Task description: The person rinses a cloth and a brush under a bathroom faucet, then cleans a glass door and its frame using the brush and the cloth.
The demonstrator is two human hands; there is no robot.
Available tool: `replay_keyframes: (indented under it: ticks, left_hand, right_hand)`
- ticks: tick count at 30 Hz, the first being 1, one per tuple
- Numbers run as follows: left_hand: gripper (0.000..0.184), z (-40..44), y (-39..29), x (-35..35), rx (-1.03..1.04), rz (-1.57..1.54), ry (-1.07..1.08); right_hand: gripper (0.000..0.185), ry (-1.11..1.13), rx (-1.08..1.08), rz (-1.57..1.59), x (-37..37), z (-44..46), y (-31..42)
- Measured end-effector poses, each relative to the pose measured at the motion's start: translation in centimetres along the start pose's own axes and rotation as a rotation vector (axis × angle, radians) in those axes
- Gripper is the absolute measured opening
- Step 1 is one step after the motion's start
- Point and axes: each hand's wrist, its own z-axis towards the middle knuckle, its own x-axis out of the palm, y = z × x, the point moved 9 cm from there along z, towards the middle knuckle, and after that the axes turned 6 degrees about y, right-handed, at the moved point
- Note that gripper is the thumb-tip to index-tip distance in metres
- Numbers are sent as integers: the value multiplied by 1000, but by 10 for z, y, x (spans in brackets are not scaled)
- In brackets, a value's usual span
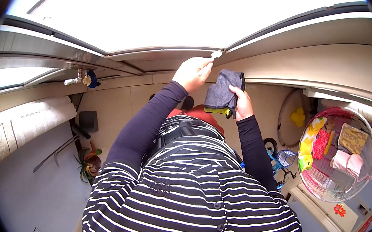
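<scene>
My left hand point(194, 73) reaches up to the window frame point(167, 53). Its thumb and fingers are pinched together at a small white piece point(217, 54) beside the sill; whether this is loose or fixed to the frame I cannot make out. A folded dark grey cloth point(225, 88) with a yellow-green underside is in my right hand point(243, 104), the thumb pressed on top. The cloth hangs just below and right of my left hand, apart from the frame.
On the right hangs a round mesh basket point(311, 184) with toys and folded cloths. Below it to the left is a blue bicycle point(283, 160). A tap point(74, 79) juts out at the left under the window. A potted plant point(91, 162) stands on the floor.
</scene>
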Motion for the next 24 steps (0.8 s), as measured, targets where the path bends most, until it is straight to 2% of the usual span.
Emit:
replay_keyframes:
  ticks: [2, 5, 8, 11, 15, 16, 17, 18, 20, 22, 24]
  left_hand:
    - [24, -11, -1, -25, -37, 31, -72]
    - [21, -31, -26, -57, 56, 322, -241]
    - [21, -22, -51, -41, 42, 329, -159]
    - [25, -5, -33, -11, -9, 102, -63]
    - [26, -15, -11, -49, -31, 41, -119]
    - [23, -29, -1, -69, -61, 66, -184]
    - [21, -48, 22, -86, -191, -37, -240]
    - [20, -66, 25, -108, -274, -15, -304]
    - [22, -86, 14, -136, -478, 155, -365]
    - [21, -66, -40, -126, -123, 562, -284]
    - [20, -51, -36, -105, -166, 217, -234]
  right_hand:
    - [23, 14, 3, 13, 3, 2, 0]
    - [25, 69, 26, 28, 0, 8, -7]
    - [24, 57, 37, 26, -1, 12, -9]
    - [26, 59, 21, 17, 19, 5, -2]
    - [35, 126, 31, 30, 24, 9, -2]
    - [36, 131, 33, 23, 20, 12, -4]
    - [36, 135, 37, 18, 15, 15, -7]
    - [36, 140, 40, 10, 11, 16, -11]
    - [36, 151, 50, 12, 12, 17, -14]
    - [36, 178, 68, 22, 21, 15, -11]
    - [32, 179, 83, 28, 30, 18, -7]
